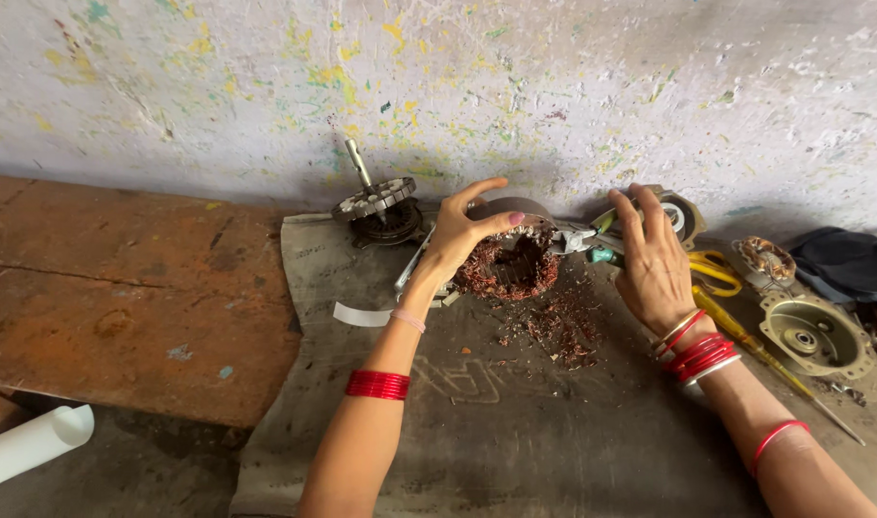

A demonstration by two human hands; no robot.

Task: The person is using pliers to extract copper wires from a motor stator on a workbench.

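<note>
My left hand grips the rim of a round motor stator packed with reddish copper winding, holding it tilted on a grey mat. In my right hand are cutting pliers with green handles, their jaws at the stator's upper right edge. Cut copper wire scraps lie scattered on the mat just below the stator. Red bangles circle both of my wrists.
A rotor with a shaft stands by the wall at the left. At the right lie yellow-handled scissors, a yellow screwdriver, a metal motor cover and a small copper coil. A rusty board and a white roll are at the left.
</note>
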